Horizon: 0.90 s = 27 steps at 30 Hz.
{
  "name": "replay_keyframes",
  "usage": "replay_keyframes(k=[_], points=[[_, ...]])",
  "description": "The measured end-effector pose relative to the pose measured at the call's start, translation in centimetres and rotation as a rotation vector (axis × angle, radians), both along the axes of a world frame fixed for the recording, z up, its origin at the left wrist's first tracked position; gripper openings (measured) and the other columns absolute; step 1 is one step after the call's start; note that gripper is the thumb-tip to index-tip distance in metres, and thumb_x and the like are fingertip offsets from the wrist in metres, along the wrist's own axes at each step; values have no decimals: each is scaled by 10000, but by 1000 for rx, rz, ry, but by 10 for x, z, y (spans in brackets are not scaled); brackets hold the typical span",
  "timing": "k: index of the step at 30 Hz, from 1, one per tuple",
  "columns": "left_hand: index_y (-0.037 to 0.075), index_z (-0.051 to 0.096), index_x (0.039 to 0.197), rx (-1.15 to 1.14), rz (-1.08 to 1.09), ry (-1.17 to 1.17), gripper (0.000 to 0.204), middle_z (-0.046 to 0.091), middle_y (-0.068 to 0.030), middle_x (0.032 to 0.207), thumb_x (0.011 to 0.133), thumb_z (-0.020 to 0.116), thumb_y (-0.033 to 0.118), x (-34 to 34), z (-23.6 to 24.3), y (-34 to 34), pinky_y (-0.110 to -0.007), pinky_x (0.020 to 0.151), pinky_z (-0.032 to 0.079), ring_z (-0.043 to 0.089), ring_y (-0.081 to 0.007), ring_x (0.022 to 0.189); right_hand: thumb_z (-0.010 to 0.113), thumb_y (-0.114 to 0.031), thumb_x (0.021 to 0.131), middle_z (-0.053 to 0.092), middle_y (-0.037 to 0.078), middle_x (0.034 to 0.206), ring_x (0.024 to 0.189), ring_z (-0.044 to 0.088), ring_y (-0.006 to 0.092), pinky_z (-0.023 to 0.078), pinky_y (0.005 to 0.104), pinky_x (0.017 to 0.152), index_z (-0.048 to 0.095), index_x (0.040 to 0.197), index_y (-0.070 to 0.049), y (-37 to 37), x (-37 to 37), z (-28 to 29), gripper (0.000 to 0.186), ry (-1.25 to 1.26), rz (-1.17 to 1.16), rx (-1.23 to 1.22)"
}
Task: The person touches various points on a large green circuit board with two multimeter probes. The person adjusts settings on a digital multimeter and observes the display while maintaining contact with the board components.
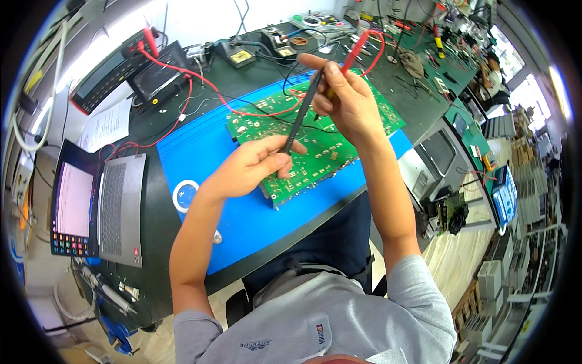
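A slim black tool [301, 113] slants between my two hands over a large green circuit board [324, 155]; its exact kind I cannot make out. My left hand [251, 162] pinches its lower end, just above the board's left part. Higher up, my right hand [350, 100] is closed on a red test probe [356, 51] and also grips the tool's upper end. From the probe, a red lead [248, 114] loops across the board toward a bench instrument. The board lies on a blue mat [236, 239], and its surface is partly covered by my hands.
At left stand an open laptop [121, 209] and a bench meter [112, 73] with red leads. A white tape roll [185, 195] lies on the mat. Soldering stands [237, 56] and loose tools fill the back. Another person [490, 79] sits far right.
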<state>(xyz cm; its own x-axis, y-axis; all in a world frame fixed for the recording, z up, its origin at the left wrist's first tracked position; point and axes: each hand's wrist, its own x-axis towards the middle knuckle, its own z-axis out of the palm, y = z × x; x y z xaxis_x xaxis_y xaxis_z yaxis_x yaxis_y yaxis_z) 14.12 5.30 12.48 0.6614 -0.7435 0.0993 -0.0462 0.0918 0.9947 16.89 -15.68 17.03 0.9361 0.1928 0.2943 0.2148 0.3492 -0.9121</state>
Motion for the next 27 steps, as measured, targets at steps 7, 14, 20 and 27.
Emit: replay_keyframes(k=[7,14,20,27], points=[[-52,526,1107,-189,-87,129,299,500,0,703,977,446,205,-8,4,-1,-286,732,502,515,-93,673,481,-244,971,483,-16,698,573,381,61,325,211,535,586,982,13,3,-1,2,277,-125,36,-65],[-26,552,1030,158,214,-223,221,524,-38,670,934,508,167,-20,12,-6,-301,647,480,561,-145,643,505,-268,958,486,-28,664,579,414,53,333,207,532,588,914,-21,4,-11,2,264,-105,-63,-140],[-13,559,1017,513,649,-889,172,589,-97,717,896,504,96,-29,12,-20,-327,646,469,609,-203,684,527,-278,942,561,-6,733,655,481,66,403,234,589,616,897,-24,18,-17,1,273,-136,-305,-298],[-18,489,1046,325,325,-277,185,641,-134,866,894,483,88,-40,6,-24,-355,730,473,631,-228,813,492,-343,958,616,43,794,691,546,104,456,273,617,626,927,0,32,-20,2,370,-63,-153,-417]])
